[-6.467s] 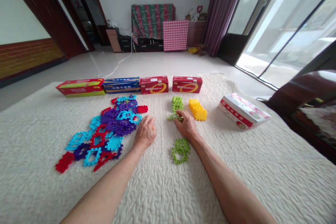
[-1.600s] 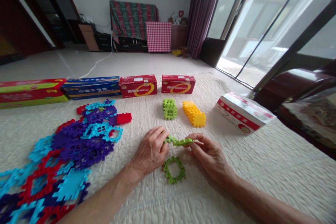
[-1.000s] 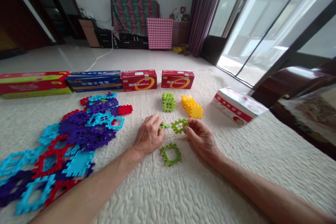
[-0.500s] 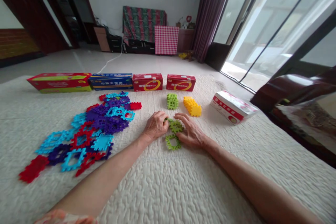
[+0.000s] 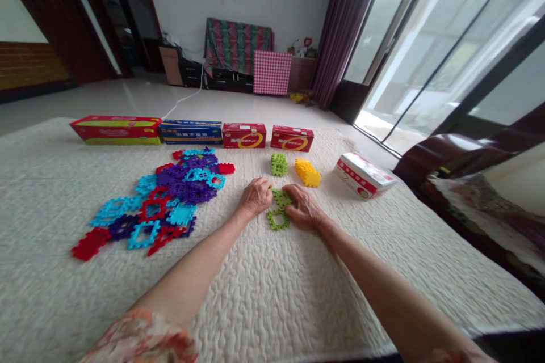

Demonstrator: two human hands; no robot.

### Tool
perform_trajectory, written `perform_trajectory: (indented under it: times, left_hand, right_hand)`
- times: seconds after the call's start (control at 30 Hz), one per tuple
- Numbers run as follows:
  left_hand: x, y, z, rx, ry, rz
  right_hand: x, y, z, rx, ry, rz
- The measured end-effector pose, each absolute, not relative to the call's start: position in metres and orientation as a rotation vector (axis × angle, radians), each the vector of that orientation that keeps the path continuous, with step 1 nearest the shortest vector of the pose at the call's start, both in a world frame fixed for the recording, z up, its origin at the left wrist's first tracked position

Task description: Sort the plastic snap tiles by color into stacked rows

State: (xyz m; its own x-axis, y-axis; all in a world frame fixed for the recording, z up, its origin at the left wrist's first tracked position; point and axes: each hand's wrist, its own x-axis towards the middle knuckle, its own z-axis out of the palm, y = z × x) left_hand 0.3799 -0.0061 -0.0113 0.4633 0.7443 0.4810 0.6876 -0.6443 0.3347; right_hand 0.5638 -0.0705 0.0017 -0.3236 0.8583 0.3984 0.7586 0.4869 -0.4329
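Note:
My left hand point(image 5: 256, 196) is closed, its fingertips curled at the left edge of a green building block point(image 5: 281, 198). On the opposite side, my right hand point(image 5: 303, 206) has its fingers and thumb on that block's right edge. The block is a flat plastic piece with notched edges, partly covered by my fingers. Just nearer to me lies a green square frame block point(image 5: 277, 227), close to my right thumb. Beyond my hands stand a group of green blocks point(image 5: 279, 164) and a row of yellow blocks point(image 5: 307, 172).
A loose heap of purple, blue and red blocks point(image 5: 183, 187) spreads at the left. Along the far side stand a red-and-yellow box point(image 5: 119, 130), a blue box point(image 5: 191, 133) and two red boxes point(image 5: 244, 136). A white-and-red box point(image 5: 365, 176) sits at the right on the quilted cover point(image 5: 264, 295).
The camera view has tilted up and shifted a little, so the whole scene appears displaced. My right fingers have drawn in closer around the green block; my left hand stays closed beside it.

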Motion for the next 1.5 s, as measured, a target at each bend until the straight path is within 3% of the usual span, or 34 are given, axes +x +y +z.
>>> perform_trajectory:
  times: [0.57, 0.8, 1.03, 1.5]
  left_hand:
    - [0.374, 0.01, -0.025, 2.47, 1.276, 1.178]
    - [0.367, 0.022, -0.027, 2.333, 1.31, 1.32]
    - [0.365, 0.019, -0.023, 2.241, 1.313, 1.277]
    - [0.364, 0.019, -0.019, 2.164, 1.38, 1.224]
  right_hand:
    - [0.569, -0.074, -0.01, -1.351, -1.841, 0.196]
    - [0.565, -0.058, -0.004, -1.226, -1.971, -0.03]
    - [0.561, -0.005, -0.002, -1.304, -1.942, -0.323]
    - [0.565, 0.002, -0.007, -1.484, -1.987, -0.311]
